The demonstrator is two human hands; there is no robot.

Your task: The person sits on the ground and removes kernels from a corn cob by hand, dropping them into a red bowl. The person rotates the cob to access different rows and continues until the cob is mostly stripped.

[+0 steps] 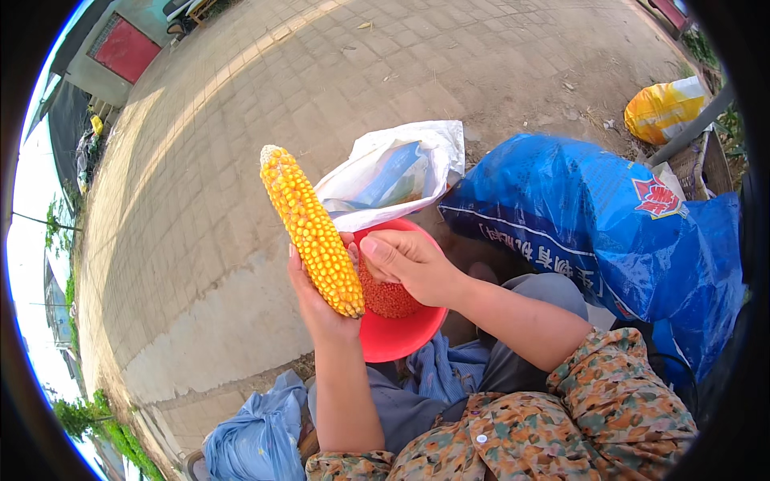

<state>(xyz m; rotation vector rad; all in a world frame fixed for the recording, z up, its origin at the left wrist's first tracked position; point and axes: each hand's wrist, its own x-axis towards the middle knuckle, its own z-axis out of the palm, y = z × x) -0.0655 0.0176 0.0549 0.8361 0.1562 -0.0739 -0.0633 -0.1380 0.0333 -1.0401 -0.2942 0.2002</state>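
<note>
An ear of yellow corn, husked and tilted, rests in my left hand, with the fingers wrapped round its lower half. Just right of the ear, my right hand is curled with the thumb against the fingers; whether anything is between them is hidden. Beneath both hands stands a red plastic basin with a layer of loose kernels in it. My right hand hides part of the basin. A white woven sack lies with its mouth spread at the basin's far edge.
A large, full blue plastic sack bearing writing lies at the right. Behind it are a yellow and white bag, a grey pole and a wicker basket. Blue cloth lies at the lower left. Paving stretches ahead.
</note>
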